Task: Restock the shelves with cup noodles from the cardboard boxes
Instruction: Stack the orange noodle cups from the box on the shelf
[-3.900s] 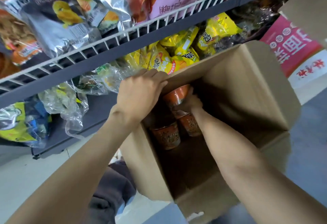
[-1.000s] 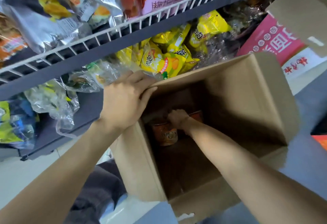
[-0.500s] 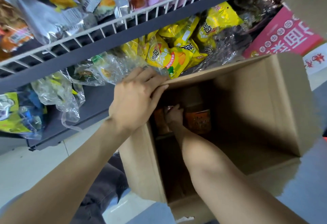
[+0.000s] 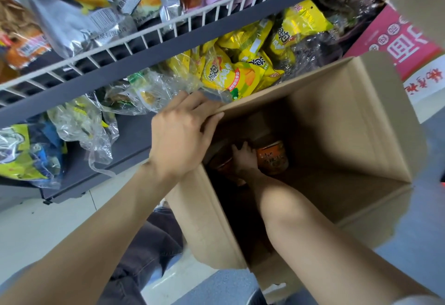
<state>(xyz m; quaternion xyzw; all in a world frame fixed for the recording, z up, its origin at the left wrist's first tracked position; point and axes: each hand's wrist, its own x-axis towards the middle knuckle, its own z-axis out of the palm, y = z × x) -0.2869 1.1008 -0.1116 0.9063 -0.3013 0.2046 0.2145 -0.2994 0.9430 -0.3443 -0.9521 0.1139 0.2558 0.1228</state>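
Box (image 4: 349,121): orange cups (image 4: 272,157) | left hand (image 4: 180,136) grips rim | right hand (image 4: 243,157) grasp unclear

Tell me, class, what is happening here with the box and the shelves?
A person is unpacking a cardboard box beside a snack shelf. The left hand grips the box's top edge, steadying it. The right hand reaches deep inside, between two orange cup noodles at the bottom; its grip cannot be made out. No cup has been lifted out yet.

Orange cup noodles (image 4: 272,160) (maybe patterned), brown cardboard box (image 4: 337,140)
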